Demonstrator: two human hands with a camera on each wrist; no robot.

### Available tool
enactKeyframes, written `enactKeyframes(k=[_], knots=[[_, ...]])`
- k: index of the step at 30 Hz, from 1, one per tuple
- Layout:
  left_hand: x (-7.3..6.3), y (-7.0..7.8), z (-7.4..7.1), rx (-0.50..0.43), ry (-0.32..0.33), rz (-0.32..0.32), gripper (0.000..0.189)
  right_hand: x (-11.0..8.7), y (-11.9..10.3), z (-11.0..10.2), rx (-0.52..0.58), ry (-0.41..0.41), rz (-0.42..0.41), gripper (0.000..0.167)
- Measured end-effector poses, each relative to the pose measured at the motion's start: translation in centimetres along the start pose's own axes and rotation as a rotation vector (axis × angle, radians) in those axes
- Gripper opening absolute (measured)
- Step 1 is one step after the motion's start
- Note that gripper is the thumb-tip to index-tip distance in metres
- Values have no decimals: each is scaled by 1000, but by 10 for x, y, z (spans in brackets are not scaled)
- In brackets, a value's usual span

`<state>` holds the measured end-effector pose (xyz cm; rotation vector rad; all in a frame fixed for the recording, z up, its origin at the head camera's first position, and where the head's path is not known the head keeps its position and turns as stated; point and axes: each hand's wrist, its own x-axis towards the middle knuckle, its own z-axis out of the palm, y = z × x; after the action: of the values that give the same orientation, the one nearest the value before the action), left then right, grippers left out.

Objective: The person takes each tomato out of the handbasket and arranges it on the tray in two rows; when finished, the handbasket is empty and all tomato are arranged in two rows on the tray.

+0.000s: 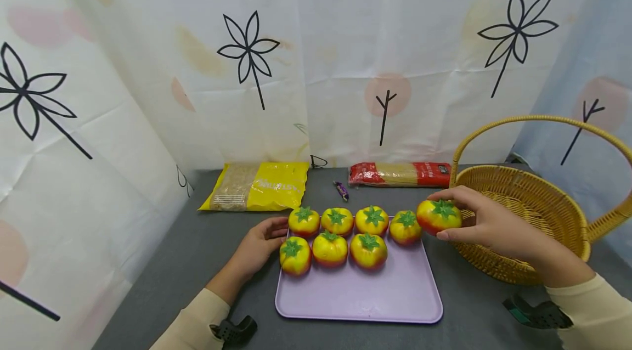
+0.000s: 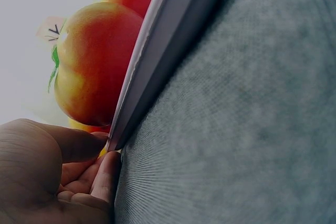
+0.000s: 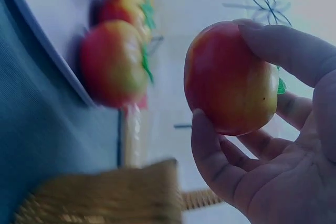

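My right hand (image 1: 481,224) grips a yellow-and-red tomato (image 1: 439,216) with a green star-shaped top, between the thumb and fingers. In the right wrist view that tomato (image 3: 231,80) is held up off the tray. Several like tomatoes (image 1: 369,251) stand in two rows on a lilac tray (image 1: 360,300), with a longer row at the back and 3 in front. At the tray's back left corner is my left hand (image 1: 261,246). The left wrist view shows its thumb (image 2: 84,142) and fingers pinching the tray's rim (image 2: 139,66), close beside a tomato.
A wicker basket (image 1: 575,213) with a tall arched handle stands right of the tray, behind my right forearm. Along the back lie a yellow bag (image 1: 281,185), a small purple-wrapped candy (image 1: 341,191) and a red pack of noodles (image 1: 395,174). Printed cloth (image 1: 336,65) hangs behind the dark table.
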<state>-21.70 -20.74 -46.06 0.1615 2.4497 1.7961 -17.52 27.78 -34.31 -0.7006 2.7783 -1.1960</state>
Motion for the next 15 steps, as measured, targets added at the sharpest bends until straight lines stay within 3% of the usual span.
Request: enactKeyframes(k=[15], knots=[[-1,2,0,0,2,-12,45,-3,4,56,36,-128,-33,59]])
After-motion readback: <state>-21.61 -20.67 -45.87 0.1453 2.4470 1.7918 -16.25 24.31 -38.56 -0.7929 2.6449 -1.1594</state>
